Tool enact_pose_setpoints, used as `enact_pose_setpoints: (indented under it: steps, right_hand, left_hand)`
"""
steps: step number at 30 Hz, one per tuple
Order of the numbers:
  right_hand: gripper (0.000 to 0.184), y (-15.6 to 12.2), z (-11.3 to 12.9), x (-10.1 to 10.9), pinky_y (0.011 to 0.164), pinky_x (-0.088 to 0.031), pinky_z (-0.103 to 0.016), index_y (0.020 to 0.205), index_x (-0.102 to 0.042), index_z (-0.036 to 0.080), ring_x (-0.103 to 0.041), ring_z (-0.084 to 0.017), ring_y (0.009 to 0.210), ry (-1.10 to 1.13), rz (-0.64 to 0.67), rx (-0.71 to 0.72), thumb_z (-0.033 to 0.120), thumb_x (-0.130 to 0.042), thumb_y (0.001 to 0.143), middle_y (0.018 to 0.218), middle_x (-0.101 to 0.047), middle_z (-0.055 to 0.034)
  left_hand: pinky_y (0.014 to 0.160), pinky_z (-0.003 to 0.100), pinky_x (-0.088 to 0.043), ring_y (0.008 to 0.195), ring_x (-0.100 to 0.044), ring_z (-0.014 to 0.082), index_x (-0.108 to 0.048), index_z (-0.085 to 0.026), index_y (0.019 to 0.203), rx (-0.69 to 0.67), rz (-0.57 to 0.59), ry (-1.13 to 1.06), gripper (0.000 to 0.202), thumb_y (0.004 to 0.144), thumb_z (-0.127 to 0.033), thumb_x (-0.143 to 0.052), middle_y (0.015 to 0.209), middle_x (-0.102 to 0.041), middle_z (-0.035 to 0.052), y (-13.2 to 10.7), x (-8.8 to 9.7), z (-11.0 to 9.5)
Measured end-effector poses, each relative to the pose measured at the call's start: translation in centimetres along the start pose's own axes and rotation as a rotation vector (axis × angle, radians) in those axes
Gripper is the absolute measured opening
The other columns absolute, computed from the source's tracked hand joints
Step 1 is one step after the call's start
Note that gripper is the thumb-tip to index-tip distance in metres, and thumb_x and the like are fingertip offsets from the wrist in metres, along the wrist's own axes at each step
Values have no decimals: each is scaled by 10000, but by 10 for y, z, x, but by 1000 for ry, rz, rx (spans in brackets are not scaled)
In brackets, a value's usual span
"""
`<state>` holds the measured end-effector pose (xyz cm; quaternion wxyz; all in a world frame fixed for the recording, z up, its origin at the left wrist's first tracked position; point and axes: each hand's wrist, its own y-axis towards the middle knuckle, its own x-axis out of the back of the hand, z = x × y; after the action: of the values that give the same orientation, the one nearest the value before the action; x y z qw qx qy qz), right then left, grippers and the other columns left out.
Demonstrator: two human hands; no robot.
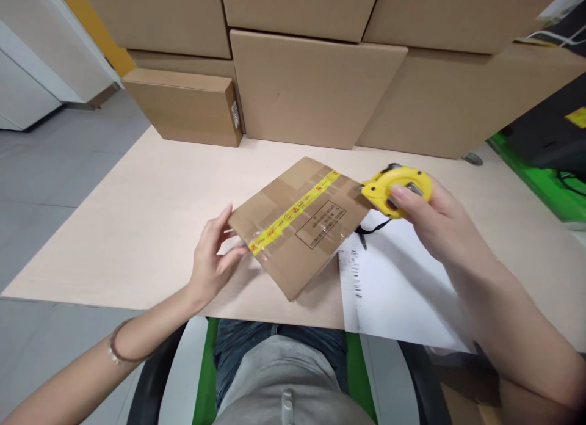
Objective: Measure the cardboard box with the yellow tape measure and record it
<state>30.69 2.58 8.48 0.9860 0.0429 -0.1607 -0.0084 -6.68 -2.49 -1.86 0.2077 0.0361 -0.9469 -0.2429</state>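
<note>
A flat cardboard box (302,223) with a strip of yellow printed tape is tilted above the table in the middle of the head view. My left hand (215,251) grips its left corner between thumb and fingers. A yellow tape measure (394,190) is held in my right hand (425,211), thumb on its side. The tape measure's front end is at the box's right corner; I cannot tell whether the two touch. A black strap (373,228) hangs below the tape measure.
White paper with writing (398,284) lies on the pale table (151,229) at the right. Large cardboard boxes (315,89) stand along the back, with a smaller carton (183,107) at back left. A green surface with dark equipment (540,126) is at far right.
</note>
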Motion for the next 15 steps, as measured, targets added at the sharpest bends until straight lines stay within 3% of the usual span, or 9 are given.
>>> enact_pose_setpoints:
  steps: [2,5,8,11,15]
  right_hand:
    - [288,-29,7,13,813,-569,-368,1111,-728,364,-677,-265,983,-4,-30,22,583,-694,928,1089,-726,-45]
    - [207,-72,10,29,802,-607,-432,1109,-735,436,-704,-312,986,-25,-79,-26,546,-635,966,1078,-743,-49]
    - [186,-103,6,34,695,-628,-457,1113,-722,485,-720,-325,871,-91,-78,-60,519,-612,967,994,-751,-44]
    - [199,-114,2,29,633,-636,-439,1125,-715,471,-720,-310,792,-127,-9,-94,516,-616,958,968,-756,-43]
    - [202,-116,0,21,630,-657,-418,1080,-736,433,-755,-301,794,-140,157,-106,532,-668,918,998,-778,-50]
  left_hand:
    - [1171,521,-477,1311,-607,318,-435,-349,1599,59,-22,-64,672,990,-568,-616,1472,-568,108,14,-7,-7]
    - [1337,551,-235,1588,-339,343,-346,-382,1640,168,36,-319,717,1006,-699,-462,1698,-393,41,31,-21,-23]
    - [1348,569,-229,1650,-196,358,-255,-414,1663,270,186,-600,865,925,-785,-513,1779,-231,-35,39,-32,-30]
    - [1355,584,-182,1665,-101,383,-250,-415,1662,300,265,-630,970,844,-687,-694,1798,-151,-46,41,-34,-20]
    - [1356,605,-44,1661,-65,405,-239,-395,1671,224,317,-514,1027,811,-643,-743,1794,-156,-3,41,-25,3]
